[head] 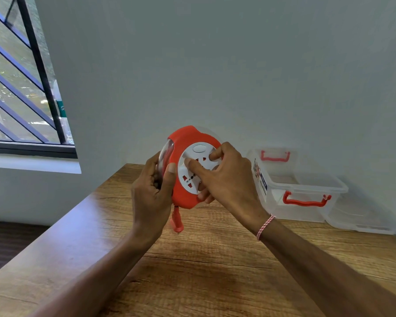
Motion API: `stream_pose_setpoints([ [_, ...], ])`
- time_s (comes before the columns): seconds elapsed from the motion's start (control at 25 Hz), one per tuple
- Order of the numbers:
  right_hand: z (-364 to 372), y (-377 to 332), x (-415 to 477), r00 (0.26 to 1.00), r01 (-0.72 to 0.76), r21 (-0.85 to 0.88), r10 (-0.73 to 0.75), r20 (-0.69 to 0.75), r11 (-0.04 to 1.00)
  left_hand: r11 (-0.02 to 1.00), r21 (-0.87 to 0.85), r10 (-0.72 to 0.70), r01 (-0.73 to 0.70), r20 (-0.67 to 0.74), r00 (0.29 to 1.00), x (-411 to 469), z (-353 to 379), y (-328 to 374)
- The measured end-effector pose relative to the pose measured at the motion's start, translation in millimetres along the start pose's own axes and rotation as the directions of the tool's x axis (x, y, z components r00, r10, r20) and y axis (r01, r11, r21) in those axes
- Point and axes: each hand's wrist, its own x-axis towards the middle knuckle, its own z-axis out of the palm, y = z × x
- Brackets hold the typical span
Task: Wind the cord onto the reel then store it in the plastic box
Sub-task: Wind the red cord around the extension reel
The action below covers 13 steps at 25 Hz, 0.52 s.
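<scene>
I hold a round red cord reel (188, 138) upright above the wooden table, its white socket face (193, 165) turned toward me. My left hand (151, 193) grips the reel's left rim and clear back cover. My right hand (224, 177) rests on the socket face, fingers curled on the white hub. A red plug (177, 221) on a short end of cord hangs below the reel. The clear plastic box (306, 186) with red handles stands open on the table to the right, against the wall.
The wooden table (204, 271) runs from the near edge to the grey wall. The box's clear lid (361, 221) lies flat to the right of the box. A barred window (21, 88) is at the left, with dark floor below.
</scene>
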Motion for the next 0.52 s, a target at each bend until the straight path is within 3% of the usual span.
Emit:
stream_pose_setpoints([
  [0.16, -11.1, -3.9, 6.5, 0.994, 0.099, 0.016, -0.099, 0.039, 0.995, 0.991, -0.064, -0.122, 0.12, -0.02, 0.992, 5.0, -2.3, 1.0],
  [0.28, -24.0, -4.9, 16.1, 0.976, 0.19, -0.082, -0.197, -0.095, 0.978, 0.973, -0.122, -0.199, 0.194, -0.033, 0.979, 11.3, -4.4, -1.4],
  [0.4, -30.5, -2.4, 23.3, 0.962, 0.173, -0.127, -0.195, -0.191, 0.977, 0.962, -0.14, -0.24, 0.234, -0.026, 0.97, 13.1, -5.2, -4.7],
  [0.52, -29.9, 3.9, 26.7, 0.975, 0.143, -0.093, -0.156, -0.159, 0.985, 0.961, -0.133, -0.244, 0.243, 0.009, 0.97, 11.8, -4.7, -9.1],
])
